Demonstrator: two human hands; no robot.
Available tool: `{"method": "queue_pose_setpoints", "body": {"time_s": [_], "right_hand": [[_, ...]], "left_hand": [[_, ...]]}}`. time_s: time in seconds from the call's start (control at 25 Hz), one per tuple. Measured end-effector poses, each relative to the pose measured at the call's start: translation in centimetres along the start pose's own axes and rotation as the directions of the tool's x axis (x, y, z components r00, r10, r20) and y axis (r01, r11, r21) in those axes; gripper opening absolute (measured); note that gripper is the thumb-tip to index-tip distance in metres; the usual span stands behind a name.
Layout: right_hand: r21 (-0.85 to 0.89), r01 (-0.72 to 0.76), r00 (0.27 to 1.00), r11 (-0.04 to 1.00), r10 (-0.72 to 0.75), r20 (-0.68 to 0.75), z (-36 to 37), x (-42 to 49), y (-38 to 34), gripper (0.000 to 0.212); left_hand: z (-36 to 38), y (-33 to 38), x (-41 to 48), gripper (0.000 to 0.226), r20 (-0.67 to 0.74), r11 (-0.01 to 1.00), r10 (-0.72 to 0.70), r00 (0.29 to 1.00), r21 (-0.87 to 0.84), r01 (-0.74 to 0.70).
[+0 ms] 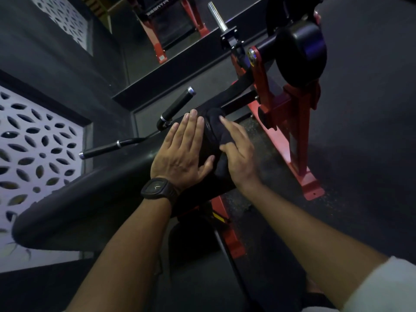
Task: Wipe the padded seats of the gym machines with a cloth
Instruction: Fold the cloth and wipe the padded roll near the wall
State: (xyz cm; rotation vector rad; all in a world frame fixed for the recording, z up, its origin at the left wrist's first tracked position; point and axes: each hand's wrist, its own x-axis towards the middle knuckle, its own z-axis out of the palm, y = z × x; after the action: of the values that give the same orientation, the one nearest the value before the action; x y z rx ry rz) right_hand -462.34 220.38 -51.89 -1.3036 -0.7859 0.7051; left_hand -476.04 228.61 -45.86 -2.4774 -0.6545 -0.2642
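Dim gym room with a dark floor (360, 154) and a perforated white wall panel (40, 140) at left. A red machine frame (292, 122) carries a black padded seat (101, 199). The left hand (180, 152), wearing a black watch (157, 189), lies flat on the seat's far end, its grip fully open with fingers straight, holding nothing. Just beside it, the right hand (238, 154) has its grip closed on a dark cloth (217, 129), bunched between thumb and fingers against the seat's end.

Dim rm; dark floor (371, 131), white lattice panel (33, 154).
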Motion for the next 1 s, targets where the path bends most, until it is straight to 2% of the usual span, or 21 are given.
{"method": "queue_pose_setpoints", "body": {"time_s": [0.08,0.2,0.24,0.4,0.44,0.56,0.72,0.76,0.88,0.92,1.0], "right_hand": [[-0.045,-0.023,1.000,0.999,0.022,-0.018,-0.1,-0.7,0.4,0.053],[-0.085,-0.278,0.960,0.957,0.272,-0.071,-1.0,-1.7,1.6,0.044],[-0.061,-0.297,0.953,0.953,0.291,-0.086,-0.7,-1.5,1.2,0.043],[-0.019,-0.085,0.991,0.996,0.082,-0.109,0.8,-0.9,-0.3,0.046],[-0.052,-0.094,0.990,0.994,0.088,-0.108,0.4,-1.0,0.5,0.045],[-0.085,-0.360,0.930,0.929,0.350,-0.113,-0.6,-0.8,2.0,0.043],[-0.029,-0.169,0.979,0.985,0.164,-0.121,0.7,-0.9,0.9,0.044],[-0.068,-0.177,0.979,0.982,0.168,-0.112,0.2,-0.9,1.7,0.044],[-0.183,-0.426,0.905,0.886,0.414,-0.102,-1.1,-1.3,4.1,0.040],[-0.153,-0.419,0.907,0.895,0.405,-0.114,-0.8,-1.5,4.1,0.041],[-0.083,-0.275,0.954,0.958,0.261,-0.147,0.0,-1.7,3.2,0.042]], "left_hand": [[0.0,0.0,0.1,0.083,-0.003,1.000,-0.005,1.000,0.003,0.005],[-0.1,0.2,0.0,0.082,-0.002,1.000,-0.012,1.000,-0.007,0.012],[-0.1,0.2,0.0,0.081,-0.006,1.000,-0.012,1.000,-0.010,0.012],[0.0,0.1,0.0,0.081,-0.015,1.000,-0.012,1.000,-0.001,0.012],[0.0,0.2,0.1,0.081,-0.013,1.000,-0.017,1.000,-0.001,0.017],[-0.1,0.3,0.0,0.082,-0.017,1.000,-0.017,1.000,0.002,0.017],[0.1,0.1,0.1,0.081,-0.030,1.000,-0.016,0.999,0.013,0.017],[0.0,0.2,0.1,0.081,-0.030,1.000,-0.017,0.999,0.010,0.017],[-0.1,0.4,0.1,0.081,-0.030,1.000,-0.019,0.999,0.003,0.020],[-0.1,0.3,0.0,0.081,-0.027,1.000,-0.022,0.999,0.005,0.022],[0.1,0.2,0.1,0.081,-0.029,1.000,-0.020,0.999,0.013,0.020]]}}
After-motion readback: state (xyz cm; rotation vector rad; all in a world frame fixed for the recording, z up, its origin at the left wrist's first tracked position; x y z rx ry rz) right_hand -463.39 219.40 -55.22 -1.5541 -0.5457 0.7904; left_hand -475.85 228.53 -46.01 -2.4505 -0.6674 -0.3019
